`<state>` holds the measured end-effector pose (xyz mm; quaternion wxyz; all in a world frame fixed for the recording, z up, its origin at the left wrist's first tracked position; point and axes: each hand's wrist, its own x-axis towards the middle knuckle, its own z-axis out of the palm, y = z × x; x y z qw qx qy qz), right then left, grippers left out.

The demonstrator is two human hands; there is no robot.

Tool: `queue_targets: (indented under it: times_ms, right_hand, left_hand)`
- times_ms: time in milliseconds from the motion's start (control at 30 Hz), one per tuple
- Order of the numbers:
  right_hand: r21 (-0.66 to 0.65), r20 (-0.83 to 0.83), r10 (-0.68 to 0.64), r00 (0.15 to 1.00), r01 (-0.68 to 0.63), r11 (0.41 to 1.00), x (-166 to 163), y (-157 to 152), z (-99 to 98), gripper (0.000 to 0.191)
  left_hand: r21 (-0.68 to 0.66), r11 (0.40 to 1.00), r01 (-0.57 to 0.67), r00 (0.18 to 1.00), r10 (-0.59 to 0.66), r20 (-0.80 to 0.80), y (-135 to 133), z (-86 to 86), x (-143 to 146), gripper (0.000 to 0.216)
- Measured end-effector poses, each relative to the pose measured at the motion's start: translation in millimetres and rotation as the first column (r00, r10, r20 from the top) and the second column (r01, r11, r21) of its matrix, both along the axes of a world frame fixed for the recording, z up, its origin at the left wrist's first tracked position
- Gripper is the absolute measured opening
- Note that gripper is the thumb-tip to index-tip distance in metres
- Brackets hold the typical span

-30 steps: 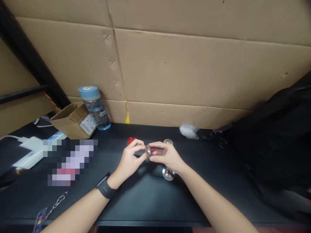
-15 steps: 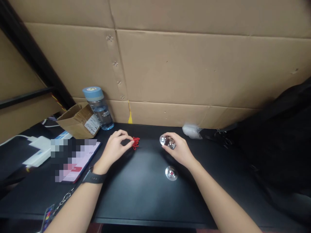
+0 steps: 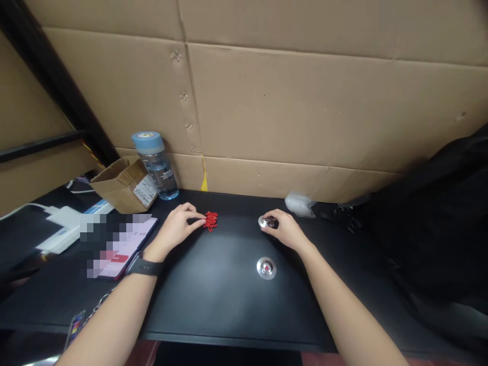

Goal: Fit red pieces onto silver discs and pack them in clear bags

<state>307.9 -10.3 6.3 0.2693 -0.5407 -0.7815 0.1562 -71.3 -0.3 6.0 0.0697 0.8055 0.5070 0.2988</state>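
A small red knotted cord [image 3: 212, 221] lies on the black table [image 3: 221, 295], left of the middle. My left hand [image 3: 178, 227] is beside it, thumb and forefinger pinched on its left edge. Over to the right, my right hand [image 3: 288, 231] has its thumb and fingers closed around a shiny round metal piece [image 3: 263, 222] with a dark middle. Fingers hide part of that piece, so its full shape does not show. Nearer to me, a shiny metal disc [image 3: 266, 268] with a red spot at its centre rests alone on the table.
A clear bottle with a blue lid [image 3: 159, 173] and an open cardboard box [image 3: 124, 188] stand at the back left. A phone [image 3: 131, 249] and a white power strip [image 3: 63, 236] lie left. Crumpled clear plastic [image 3: 299, 204] and a black bag [image 3: 434, 223] are right.
My right hand has shifted slightly right and turned the metal piece, so less of it shows. My left hand's fingers have straightened a little at the red cord.
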Motion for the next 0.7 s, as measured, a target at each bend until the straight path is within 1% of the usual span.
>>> queue_targets:
  times_ms: [67, 133, 200, 233, 267, 300, 333, 367, 400, 433, 500, 567, 633, 700]
  right_hand:
    - [-0.009, 0.014, -0.002, 1.000, 0.003, 1.000, -0.1, 0.4, -0.1, 0.023]
    - [0.003, 0.052, -0.016, 0.999, 0.016, 1.000, -1.1, -2.6, 5.6, 0.023]
    - [0.033, 0.109, -0.015, 0.994, 0.012, 0.999, -3.0, -10.6, 17.7, 0.025]
    - [0.036, 0.139, 0.007, 0.990, -0.013, 0.999, -4.2, -16.4, 25.3, 0.026]
    - [0.015, 0.159, 0.060, 0.985, -0.063, 0.998, -5.7, -23.3, 33.2, 0.027]
    - [-0.049, 0.162, 0.147, 0.976, -0.141, 0.989, -7.6, -30.8, 40.5, 0.027]
    - [-0.153, 0.156, 0.256, 0.954, -0.232, 0.960, -9.9, -38.7, 46.5, 0.030]
    - [-0.258, 0.151, 0.347, 0.925, -0.302, 0.918, -12.7, -46.5, 50.9, 0.036]
    - [-0.319, 0.165, 0.396, 0.903, -0.331, 0.888, -15.8, -53.7, 53.4, 0.038]
    - [-0.333, 0.193, 0.399, 0.897, -0.322, 0.886, -19.3, -60.0, 54.1, 0.034]
    - [-0.316, 0.278, 0.374, 0.885, -0.284, 0.905, -26.9, -68.9, 51.6, 0.022]
    - [-0.248, 0.304, 0.362, 0.881, -0.294, 0.923, -34.8, -72.3, 47.3, 0.021]
    - [-0.158, 0.246, 0.363, 0.899, -0.332, 0.930, -43.7, -71.6, 43.7, 0.020]
    - [-0.055, 0.105, 0.350, 0.931, -0.346, 0.936, -53.7, -69.0, 40.8, 0.016]
  left_hand:
    - [0.006, 1.000, -0.016, 1.000, 0.016, 0.008, -1.8, 2.0, 1.5, 0.031]
    - [0.010, 0.999, -0.033, 0.999, 0.032, 0.030, -4.0, 4.7, 3.7, 0.032]
    - [0.012, 0.999, -0.051, 0.996, 0.051, 0.068, -6.5, 7.7, 6.1, 0.033]
    - [0.011, 0.998, -0.059, 0.994, 0.058, 0.088, -7.8, 9.3, 7.2, 0.033]
    - [0.009, 0.998, -0.063, 0.993, 0.061, 0.105, -9.2, 11.0, 8.2, 0.032]
    - [0.007, 0.998, -0.057, 0.992, 0.056, 0.116, -10.5, 12.7, 9.2, 0.032]
    - [0.005, 0.999, -0.045, 0.991, 0.044, 0.123, -11.9, 14.4, 10.0, 0.031]
    - [0.003, 1.000, -0.028, 0.992, 0.027, 0.126, -13.3, 16.0, 10.8, 0.030]
    - [0.002, 1.000, -0.009, 0.992, 0.008, 0.129, -14.5, 17.6, 11.5, 0.030]
    - [0.003, 1.000, 0.008, 0.991, -0.009, 0.134, -15.8, 19.0, 12.4, 0.029]
    - [0.001, 0.999, 0.035, 0.989, -0.035, 0.147, -18.2, 21.3, 14.8, 0.028]
    - [-0.003, 0.998, 0.067, 0.985, -0.066, 0.159, -21.0, 22.9, 19.1, 0.026]
    - [-0.015, 0.990, 0.139, 0.979, -0.135, 0.152, -24.8, 23.9, 26.2, 0.024]
    - [-0.052, 0.963, 0.263, 0.959, -0.255, 0.124, -30.2, 24.7, 36.6, 0.021]
